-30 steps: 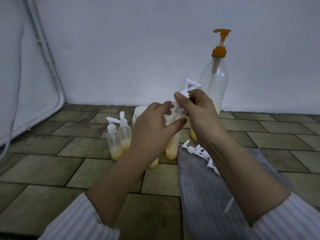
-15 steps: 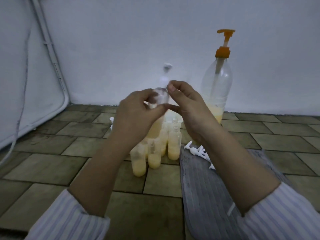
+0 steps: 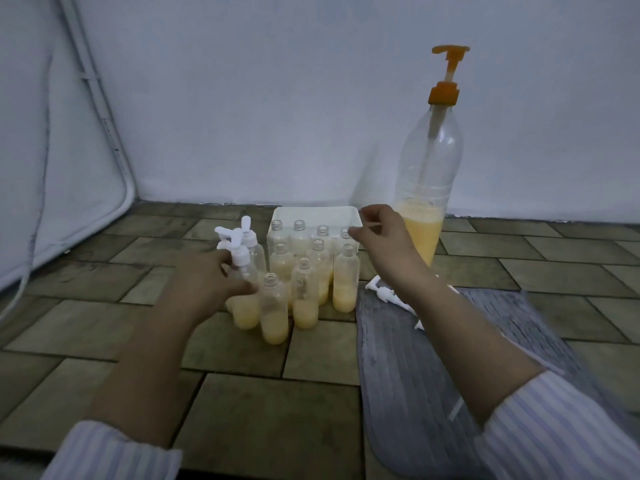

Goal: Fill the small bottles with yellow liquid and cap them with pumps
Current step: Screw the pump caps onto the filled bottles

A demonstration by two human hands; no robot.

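Bottles [image 3: 304, 292], uncapped and part-filled, crowd the floor just in front of the white tray [image 3: 317, 214]. My left hand [image 3: 211, 278] grips a capped one beside them; right hand [image 3: 384, 233], loosely curled, holds nothing. I judge a careless sweep could topple open ones.

Both forearms are bare. Each ends in a loose shirt sleeve of pale fabric with thin lilac stripes: the left sleeve [image 3: 114, 455] and the right sleeve [image 3: 561, 431], both pushed back above the wrist.
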